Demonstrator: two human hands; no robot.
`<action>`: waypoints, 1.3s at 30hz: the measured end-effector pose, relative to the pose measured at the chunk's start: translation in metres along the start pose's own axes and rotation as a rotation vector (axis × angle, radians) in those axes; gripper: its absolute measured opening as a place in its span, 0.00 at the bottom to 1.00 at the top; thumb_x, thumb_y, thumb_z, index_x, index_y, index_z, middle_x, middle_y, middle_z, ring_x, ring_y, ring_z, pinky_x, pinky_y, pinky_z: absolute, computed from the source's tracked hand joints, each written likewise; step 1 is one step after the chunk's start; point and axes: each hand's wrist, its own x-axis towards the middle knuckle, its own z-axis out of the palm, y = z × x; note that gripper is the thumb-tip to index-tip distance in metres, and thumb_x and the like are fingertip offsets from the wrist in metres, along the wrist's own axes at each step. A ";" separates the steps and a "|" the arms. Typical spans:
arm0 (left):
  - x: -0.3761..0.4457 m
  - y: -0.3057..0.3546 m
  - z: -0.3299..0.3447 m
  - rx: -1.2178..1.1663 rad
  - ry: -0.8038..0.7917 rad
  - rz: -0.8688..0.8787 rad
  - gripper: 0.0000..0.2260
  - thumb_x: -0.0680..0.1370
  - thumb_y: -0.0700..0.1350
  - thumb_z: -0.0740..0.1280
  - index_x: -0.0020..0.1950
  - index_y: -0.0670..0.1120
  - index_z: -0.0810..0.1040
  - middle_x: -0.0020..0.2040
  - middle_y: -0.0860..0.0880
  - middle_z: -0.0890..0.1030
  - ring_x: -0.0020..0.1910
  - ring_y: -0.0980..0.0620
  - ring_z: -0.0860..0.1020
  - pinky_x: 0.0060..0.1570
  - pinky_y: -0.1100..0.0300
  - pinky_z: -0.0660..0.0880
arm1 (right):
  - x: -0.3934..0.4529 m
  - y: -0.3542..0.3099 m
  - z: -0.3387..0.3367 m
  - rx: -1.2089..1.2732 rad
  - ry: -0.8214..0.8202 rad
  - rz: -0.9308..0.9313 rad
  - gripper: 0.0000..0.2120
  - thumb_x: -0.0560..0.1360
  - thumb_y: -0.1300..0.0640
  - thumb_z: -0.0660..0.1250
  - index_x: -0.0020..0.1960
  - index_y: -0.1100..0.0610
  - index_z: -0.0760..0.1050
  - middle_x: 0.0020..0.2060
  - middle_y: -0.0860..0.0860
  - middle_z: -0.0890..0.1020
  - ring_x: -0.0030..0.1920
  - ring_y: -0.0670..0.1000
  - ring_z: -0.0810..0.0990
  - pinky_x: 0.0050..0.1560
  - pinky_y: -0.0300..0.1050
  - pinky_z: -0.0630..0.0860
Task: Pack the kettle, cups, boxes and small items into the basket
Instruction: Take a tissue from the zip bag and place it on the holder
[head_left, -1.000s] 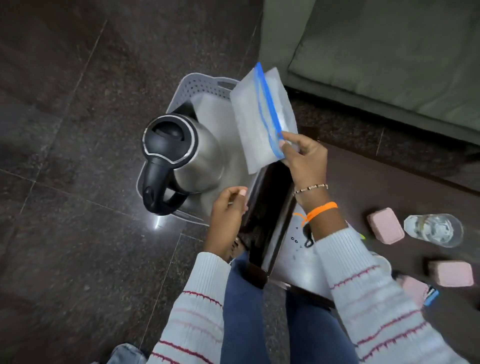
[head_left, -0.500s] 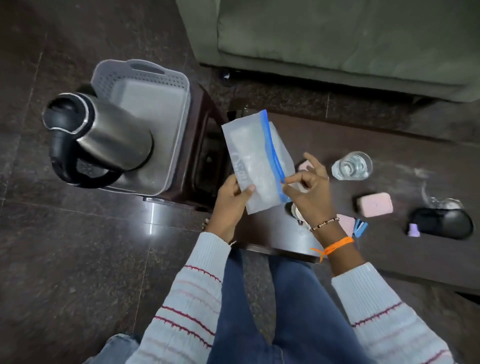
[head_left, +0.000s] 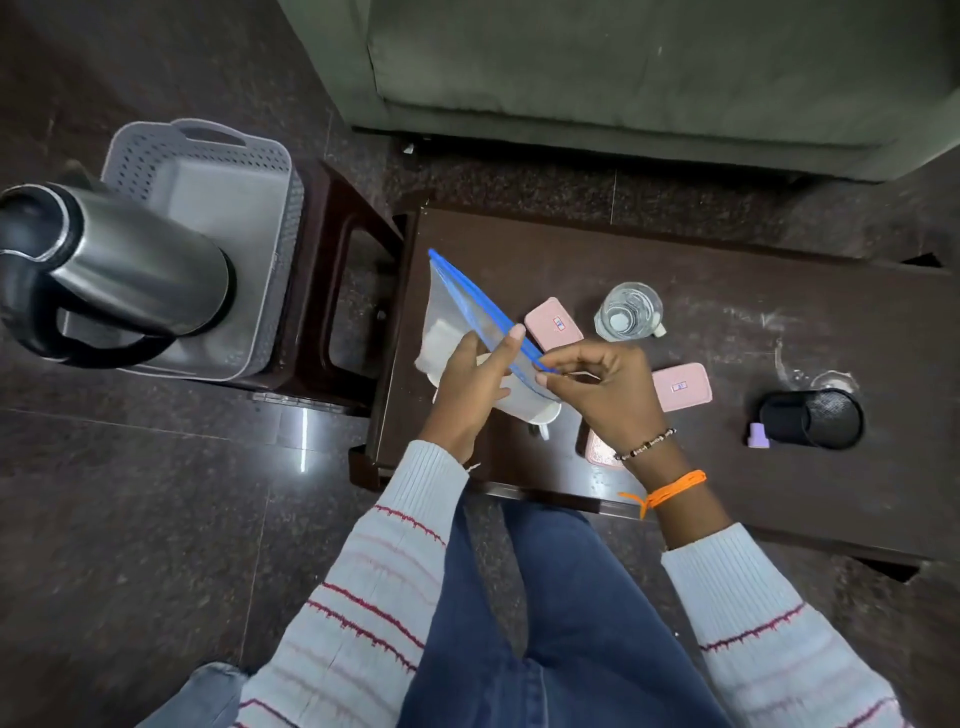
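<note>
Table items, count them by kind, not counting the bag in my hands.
Pink boxes: 3
Clear glass cups: 2
White cup: 1
Black mesh holder: 1
Small purple item: 1
Total: 8

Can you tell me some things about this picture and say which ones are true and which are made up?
1. The shiny steel kettle with a black handle stands in the grey plastic basket. True.
2. Both hands hold the clear zip bag with a blue seal. True: the left hand and right hand each have a grip on it.
3. The clear glass cup is already in the basket. False: it stands on the dark wooden table.
4. The pink rectangular boxes are stacked. False: they lie apart on the table.
5. The black mesh cup lies on the floor. False: it is on the table.
</note>
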 end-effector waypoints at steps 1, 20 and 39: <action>0.000 0.000 0.005 -0.011 0.037 0.013 0.13 0.77 0.53 0.64 0.58 0.48 0.74 0.52 0.52 0.80 0.54 0.54 0.79 0.50 0.59 0.77 | -0.001 0.000 -0.003 0.002 -0.010 -0.009 0.07 0.67 0.69 0.72 0.44 0.61 0.82 0.37 0.52 0.82 0.33 0.37 0.78 0.41 0.30 0.75; -0.004 -0.006 0.027 0.132 -0.113 0.179 0.15 0.75 0.34 0.58 0.38 0.50 0.79 0.35 0.61 0.79 0.37 0.61 0.78 0.37 0.69 0.74 | 0.007 0.012 -0.014 -0.205 -0.078 0.050 0.12 0.68 0.68 0.70 0.50 0.63 0.72 0.41 0.57 0.80 0.43 0.54 0.80 0.53 0.53 0.78; -0.006 -0.024 0.020 0.270 0.087 0.162 0.09 0.72 0.37 0.69 0.49 0.48 0.75 0.40 0.52 0.77 0.37 0.60 0.77 0.38 0.69 0.74 | 0.006 0.009 -0.017 0.144 -0.010 0.136 0.14 0.71 0.73 0.64 0.47 0.57 0.68 0.32 0.57 0.80 0.34 0.53 0.79 0.45 0.53 0.79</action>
